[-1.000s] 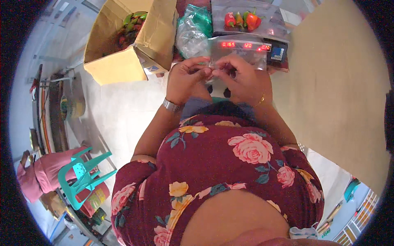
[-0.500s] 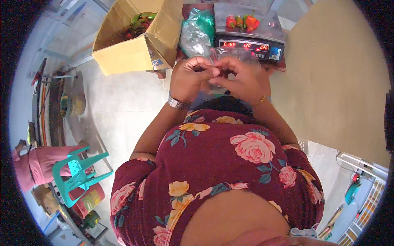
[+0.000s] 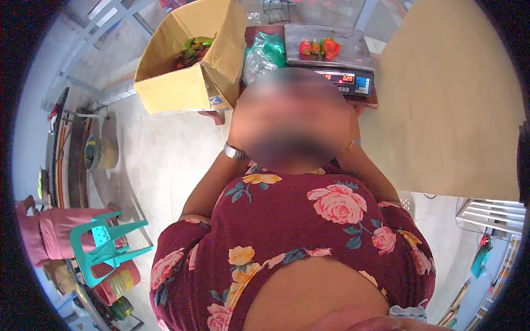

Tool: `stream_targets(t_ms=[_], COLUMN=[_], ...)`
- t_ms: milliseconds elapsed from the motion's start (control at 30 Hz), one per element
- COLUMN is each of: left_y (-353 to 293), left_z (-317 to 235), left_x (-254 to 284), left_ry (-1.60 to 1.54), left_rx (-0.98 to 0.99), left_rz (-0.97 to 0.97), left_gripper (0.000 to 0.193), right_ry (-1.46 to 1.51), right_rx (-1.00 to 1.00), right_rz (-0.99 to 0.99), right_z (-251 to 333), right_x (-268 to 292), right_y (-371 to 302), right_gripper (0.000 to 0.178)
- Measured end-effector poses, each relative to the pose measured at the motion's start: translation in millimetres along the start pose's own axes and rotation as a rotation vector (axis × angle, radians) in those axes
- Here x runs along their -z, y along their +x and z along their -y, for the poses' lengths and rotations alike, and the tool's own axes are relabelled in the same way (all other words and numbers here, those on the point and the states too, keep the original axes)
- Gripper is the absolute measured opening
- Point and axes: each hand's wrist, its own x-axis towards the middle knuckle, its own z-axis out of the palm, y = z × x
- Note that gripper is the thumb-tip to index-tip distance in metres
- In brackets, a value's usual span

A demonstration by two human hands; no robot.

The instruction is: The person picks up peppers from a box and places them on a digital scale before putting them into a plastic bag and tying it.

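A round blurred patch covers most of my left hand [image 3: 243,124] and my right hand [image 3: 339,124], hiding the fingers and anything between them. Both are raised close together in front of my chest, on the near side of a digital scale [image 3: 361,85]. A metal watch [image 3: 234,151] circles my left wrist and a thin bracelet [image 3: 349,145] my right. On the scale's metal plate lie several red and orange peppers [image 3: 331,48]. Left of the scale is a heap of clear and green plastic bags [image 3: 266,54], its near part hidden by the blur.
An open cardboard box [image 3: 171,91] with green and dark red peppers [image 3: 193,51] inside stands at the far left. A large tan board [image 3: 450,110] fills the right side. Over on the left are a turquoise plastic stool [image 3: 105,243] and a red bucket [image 3: 118,281].
Half a second ago my fingertips were pinching clear plastic; now a blur hides them. The scale, box and bags sit slightly differently in view. The peppers remain on the plate.
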Motion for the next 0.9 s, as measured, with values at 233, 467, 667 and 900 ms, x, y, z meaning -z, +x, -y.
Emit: stream_targets(t_ms=[233, 467, 667, 900], left_y=[-0.2, 2.4, 0.8, 0.0], left_z=[0.8, 1.1, 0.7, 0.0], left_x=[-7.9, -8.9, -5.2, -12.6], left_ry=[-0.067, -0.033, 0.023, 0.093], left_rx=[0.040, 0.052, 0.008, 0.006], left_rz=[-0.046, -0.047, -0.022, -0.033], left_gripper=[0.019, 0.020, 0.022, 0.022], right_ry=[-0.201, -0.118, -0.139, -0.286], right_rx=[0.240, 0.219, 0.179, 0.294], right_rz=[-0.046, -0.157, -0.080, -0.131], right_z=[-18.3, -28.8, -10.0, -20.1], right_x=[-0.6, -0.8, 0.6, -2.3], right_y=[2.9, 3.4, 1.9, 2.3], right_gripper=[0.010, 0.009, 0.014, 0.011])
